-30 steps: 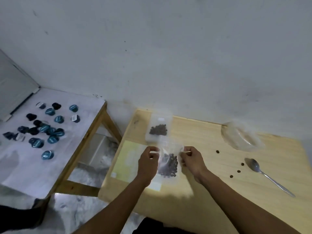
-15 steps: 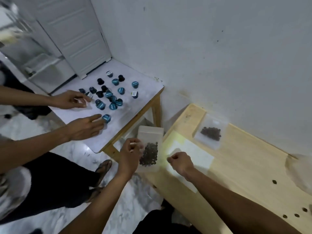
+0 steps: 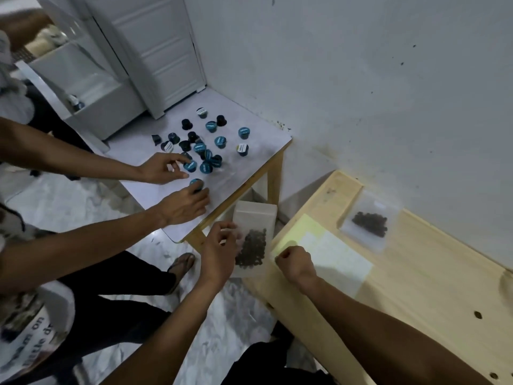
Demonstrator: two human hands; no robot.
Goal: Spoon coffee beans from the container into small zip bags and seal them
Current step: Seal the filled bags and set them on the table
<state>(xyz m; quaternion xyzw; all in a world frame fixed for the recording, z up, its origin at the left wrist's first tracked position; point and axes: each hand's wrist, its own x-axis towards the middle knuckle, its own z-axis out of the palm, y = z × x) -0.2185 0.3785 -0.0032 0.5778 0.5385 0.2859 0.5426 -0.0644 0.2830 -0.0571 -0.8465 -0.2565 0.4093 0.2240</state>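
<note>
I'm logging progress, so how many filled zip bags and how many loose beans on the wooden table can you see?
Filled zip bags: 2, one held in the left hand at, one lying on the wooden table at
Loose beans: 2
Total: 4

The left hand (image 3: pixel 219 252) covers the left edge of the bean-filled zip bag (image 3: pixel 254 241), so its seal cannot be judged; the right hand (image 3: pixel 295 263) hides its own fingertips; labels on the coffee capsules (image 3: pixel 206 150) are too small to read
</note>
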